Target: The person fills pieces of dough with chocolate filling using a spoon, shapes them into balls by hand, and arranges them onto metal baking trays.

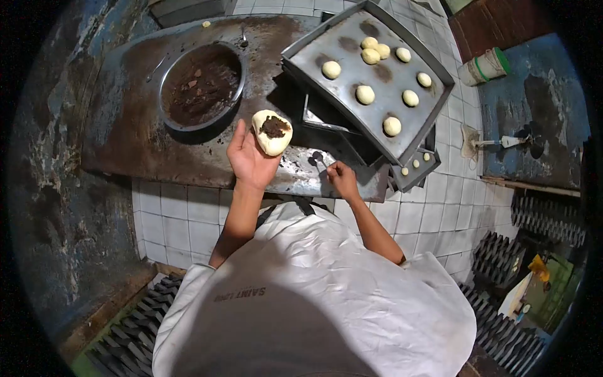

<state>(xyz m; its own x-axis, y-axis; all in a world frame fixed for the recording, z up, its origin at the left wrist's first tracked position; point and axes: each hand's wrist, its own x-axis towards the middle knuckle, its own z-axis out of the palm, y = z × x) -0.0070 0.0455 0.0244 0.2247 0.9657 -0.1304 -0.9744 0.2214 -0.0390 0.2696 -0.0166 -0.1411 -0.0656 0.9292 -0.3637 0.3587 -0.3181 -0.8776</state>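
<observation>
"What do our hands hold?"
"Our left hand (252,158) is spread flat under soft dough (272,133) with brown filling (274,127) on it. Our right hand (342,180) pinches a spoon (319,158)."
"Where's the bowl (202,86)?"
"On the table (125,119), left of the dough."
</observation>
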